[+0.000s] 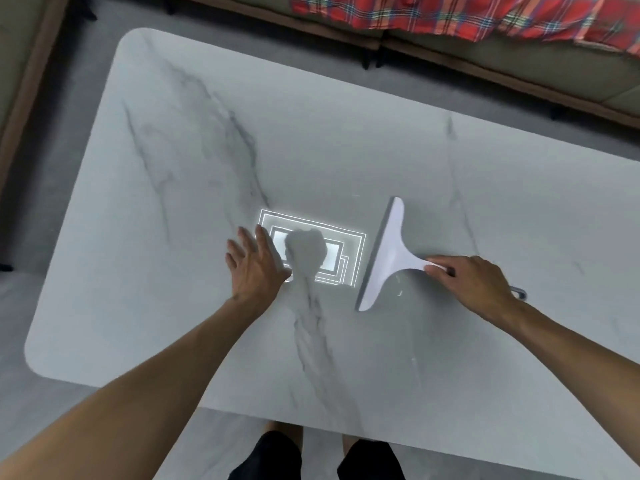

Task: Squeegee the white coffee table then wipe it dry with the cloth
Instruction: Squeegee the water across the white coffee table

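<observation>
I see the squeegee (pixel 387 252) just right of the middle of the frame, lying on the white coffee table (pixel 180 188). Its long blade edge faces left and runs on a slant from upper right to lower left. My view does not show whether the rubber edge is pressed flat to the top.

The right hand (pixel 476 284) grasps the handle, fingers curled round it and thumb along its near side. The hand hides most of the handle. A small grey end (pixel 519 292) pokes out past the wrist, too small to make out.

The left hand (pixel 256 268) is left of the blade and apart from it. Its fingers are released, straight and spread over the top. I cannot tell whether the palm touches the surface.

Between the two hands a bright ceiling-light reflection (pixel 332 237) glares on the tabletop. A dark silhouette blots out its middle, and the left hand covers its left edge. Grey veins run across the marble-look top, whose right end is cut off by the frame.

Along the upper edge of the frame stands a sofa (pixel 485 60) with a red plaid blanket (pixel 450 12), both cropped and blurred. At the bottom centre, my view catches bare knees and black shorts (pixel 266 455) below the table's near edge.
</observation>
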A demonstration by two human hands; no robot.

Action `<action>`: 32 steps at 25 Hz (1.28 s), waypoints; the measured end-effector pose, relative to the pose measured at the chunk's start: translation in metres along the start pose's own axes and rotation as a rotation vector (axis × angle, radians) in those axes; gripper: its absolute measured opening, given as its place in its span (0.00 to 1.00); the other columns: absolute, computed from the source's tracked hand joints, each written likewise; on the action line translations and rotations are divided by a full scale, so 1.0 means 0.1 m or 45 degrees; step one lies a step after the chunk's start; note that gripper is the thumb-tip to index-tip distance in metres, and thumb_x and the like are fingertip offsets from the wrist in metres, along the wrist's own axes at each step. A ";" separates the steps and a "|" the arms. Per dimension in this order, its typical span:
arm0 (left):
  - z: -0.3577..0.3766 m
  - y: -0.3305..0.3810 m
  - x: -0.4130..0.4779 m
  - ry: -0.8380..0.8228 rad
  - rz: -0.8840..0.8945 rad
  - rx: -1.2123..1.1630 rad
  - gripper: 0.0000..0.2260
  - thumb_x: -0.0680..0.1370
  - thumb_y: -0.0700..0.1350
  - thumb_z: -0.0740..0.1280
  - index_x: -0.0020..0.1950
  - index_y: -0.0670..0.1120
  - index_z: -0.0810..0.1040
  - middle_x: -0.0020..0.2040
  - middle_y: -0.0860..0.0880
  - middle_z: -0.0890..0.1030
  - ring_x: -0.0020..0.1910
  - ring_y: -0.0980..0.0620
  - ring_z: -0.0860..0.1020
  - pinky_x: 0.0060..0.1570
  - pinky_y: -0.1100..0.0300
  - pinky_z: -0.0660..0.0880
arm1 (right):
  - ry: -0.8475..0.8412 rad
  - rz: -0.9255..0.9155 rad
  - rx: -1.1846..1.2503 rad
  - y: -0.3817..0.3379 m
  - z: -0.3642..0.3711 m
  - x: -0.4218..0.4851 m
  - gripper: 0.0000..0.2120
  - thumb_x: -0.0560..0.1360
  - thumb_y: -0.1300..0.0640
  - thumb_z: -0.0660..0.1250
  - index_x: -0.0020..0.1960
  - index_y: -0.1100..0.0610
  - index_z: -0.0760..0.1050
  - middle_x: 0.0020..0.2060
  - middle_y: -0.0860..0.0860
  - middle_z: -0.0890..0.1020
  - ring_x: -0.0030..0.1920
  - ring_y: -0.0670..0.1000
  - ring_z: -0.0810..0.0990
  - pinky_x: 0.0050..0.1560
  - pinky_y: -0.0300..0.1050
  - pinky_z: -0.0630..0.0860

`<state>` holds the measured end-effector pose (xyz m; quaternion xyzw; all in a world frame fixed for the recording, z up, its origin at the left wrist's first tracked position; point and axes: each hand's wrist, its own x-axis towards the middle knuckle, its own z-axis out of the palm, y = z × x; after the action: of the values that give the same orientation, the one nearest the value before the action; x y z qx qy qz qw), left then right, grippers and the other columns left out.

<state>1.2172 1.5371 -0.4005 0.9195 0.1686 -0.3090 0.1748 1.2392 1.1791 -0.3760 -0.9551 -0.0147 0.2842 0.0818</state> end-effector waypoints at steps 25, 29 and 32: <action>0.42 0.76 0.61 -0.101 -0.159 0.280 0.62 0.63 0.65 0.74 0.76 0.39 0.35 0.73 0.23 0.41 0.71 0.20 0.46 0.71 0.34 0.56 | 0.047 -0.322 0.084 -0.17 -0.67 1.17 0.25 0.80 0.55 0.60 0.75 0.41 0.60 0.42 0.60 0.83 0.43 0.64 0.80 0.38 0.48 0.71; 0.39 0.80 0.62 -0.140 -0.207 0.304 0.63 0.62 0.66 0.73 0.76 0.39 0.34 0.73 0.24 0.41 0.71 0.20 0.46 0.71 0.35 0.56 | -0.130 -0.133 0.023 0.52 -0.79 0.44 0.25 0.80 0.53 0.61 0.74 0.38 0.61 0.41 0.52 0.83 0.41 0.54 0.81 0.40 0.44 0.72; 0.39 0.80 0.63 -0.145 -0.213 0.292 0.63 0.62 0.67 0.73 0.76 0.38 0.34 0.73 0.23 0.40 0.71 0.20 0.45 0.71 0.35 0.56 | -0.030 -0.082 0.258 0.66 -1.05 0.55 0.23 0.79 0.54 0.64 0.72 0.43 0.68 0.58 0.53 0.83 0.53 0.53 0.82 0.53 0.43 0.75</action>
<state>1.2779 1.4626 -0.4517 0.8973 0.1979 -0.3912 0.0515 1.3416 1.1022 -0.3306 -0.9376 -0.0175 0.2928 0.1868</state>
